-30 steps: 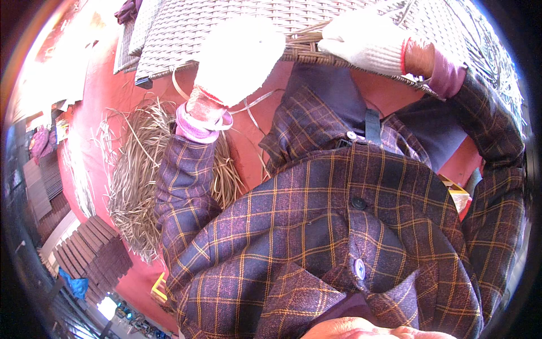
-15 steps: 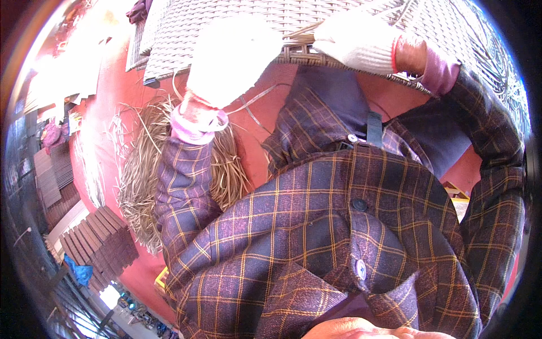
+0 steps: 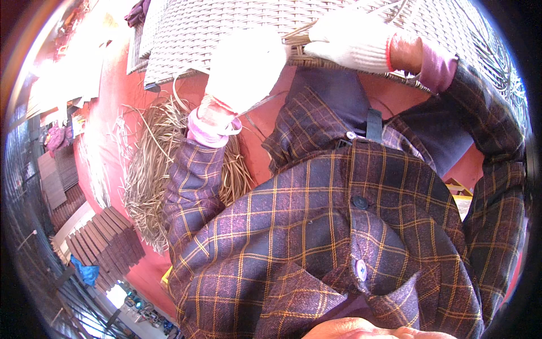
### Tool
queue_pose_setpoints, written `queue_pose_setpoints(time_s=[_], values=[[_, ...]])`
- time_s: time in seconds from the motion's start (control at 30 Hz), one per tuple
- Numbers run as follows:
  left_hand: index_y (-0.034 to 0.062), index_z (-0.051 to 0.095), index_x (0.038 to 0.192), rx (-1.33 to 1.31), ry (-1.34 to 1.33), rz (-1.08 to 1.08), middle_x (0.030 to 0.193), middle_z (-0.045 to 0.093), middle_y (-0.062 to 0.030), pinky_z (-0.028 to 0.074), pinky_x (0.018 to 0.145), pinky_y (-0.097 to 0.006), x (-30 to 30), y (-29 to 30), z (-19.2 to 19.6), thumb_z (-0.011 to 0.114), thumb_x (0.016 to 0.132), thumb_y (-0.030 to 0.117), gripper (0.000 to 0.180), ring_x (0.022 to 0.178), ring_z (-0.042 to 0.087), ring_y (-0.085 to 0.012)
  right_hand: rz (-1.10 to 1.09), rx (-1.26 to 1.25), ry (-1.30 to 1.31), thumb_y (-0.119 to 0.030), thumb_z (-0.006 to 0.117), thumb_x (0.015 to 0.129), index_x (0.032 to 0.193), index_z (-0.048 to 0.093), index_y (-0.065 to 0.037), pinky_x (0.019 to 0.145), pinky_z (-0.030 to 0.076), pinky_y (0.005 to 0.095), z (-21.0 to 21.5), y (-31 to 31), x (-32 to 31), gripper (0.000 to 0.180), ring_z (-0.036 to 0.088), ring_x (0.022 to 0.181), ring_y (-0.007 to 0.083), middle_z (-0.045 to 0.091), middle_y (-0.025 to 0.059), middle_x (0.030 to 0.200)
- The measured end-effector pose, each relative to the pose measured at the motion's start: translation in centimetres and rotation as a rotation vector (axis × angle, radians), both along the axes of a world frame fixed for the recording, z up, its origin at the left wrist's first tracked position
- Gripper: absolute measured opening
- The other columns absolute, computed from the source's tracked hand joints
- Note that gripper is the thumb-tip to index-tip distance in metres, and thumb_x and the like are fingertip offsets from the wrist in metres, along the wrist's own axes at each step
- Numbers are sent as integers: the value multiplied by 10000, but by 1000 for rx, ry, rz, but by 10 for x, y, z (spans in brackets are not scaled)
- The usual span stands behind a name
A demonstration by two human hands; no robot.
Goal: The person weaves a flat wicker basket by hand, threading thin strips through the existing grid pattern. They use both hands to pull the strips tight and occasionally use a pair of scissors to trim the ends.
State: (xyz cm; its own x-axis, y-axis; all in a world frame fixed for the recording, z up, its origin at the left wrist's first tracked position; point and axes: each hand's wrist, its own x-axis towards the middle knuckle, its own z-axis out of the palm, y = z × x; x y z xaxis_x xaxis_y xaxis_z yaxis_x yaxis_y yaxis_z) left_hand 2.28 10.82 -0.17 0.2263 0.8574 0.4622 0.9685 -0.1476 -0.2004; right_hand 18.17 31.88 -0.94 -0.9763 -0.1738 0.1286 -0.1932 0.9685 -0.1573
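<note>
My gloved left hand (image 3: pixel 248 68) is glared white, so I cannot tell its grip; my gloved right hand (image 3: pixel 347 42) curls beside brown strands (image 3: pixel 298 36), hold unclear. Behind both runs the woven panel (image 3: pixel 186 42)'s near edge. Farther down, a strand bundle (image 3: pixel 148 175) lies left.

Glare blots out the left grip (image 3: pixel 248 68); the frame's top edge crops the woven panel (image 3: pixel 186 39); left of centre, a plaid sleeve (image 3: pixel 195 175) partly covers the strand bundle (image 3: pixel 148 181).
</note>
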Motion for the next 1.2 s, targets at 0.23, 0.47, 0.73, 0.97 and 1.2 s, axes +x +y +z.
queue_pose_setpoints(time_s=[0.23,0.47,0.73,0.97,1.2], values=[[120,781,1224,233,-29,-3,1107,761,-52,560,811,-397,11,-7,12,752,936,156,291,977,710,-247,-20,33,-214,-250,537,1041,996,745,-41,755,589,517,44,16,30,298,729,769,417,707,215,793],[65,732,1328,102,-275,-74,1254,749,-112,566,944,-447,40,5,-6,718,944,132,389,1127,709,-306,-1007,-770,-435,-300,565,1094,912,637,-43,491,426,302,86,32,136,324,520,505,115,522,15,610],[51,757,1218,-16,-206,-189,1182,769,-121,600,896,-422,34,40,-4,697,959,141,281,1051,736,-308,-651,-838,-307,-268,534,1092,949,640,-38,500,364,263,74,-12,125,291,459,492,72,478,-25,611],[117,806,1109,-396,-613,-283,1113,787,-63,591,829,-401,5,40,20,707,955,160,188,966,749,-273,-751,-1233,2,-294,523,1147,1067,651,-40,518,316,230,28,23,120,295,408,544,48,455,-54,663],[158,810,1159,26,-215,-231,1053,786,-51,573,793,-418,52,71,-3,739,933,175,237,910,735,-251,-732,-1382,214,-294,514,1123,1082,675,-35,596,391,314,17,13,134,307,506,613,163,539,34,714]])
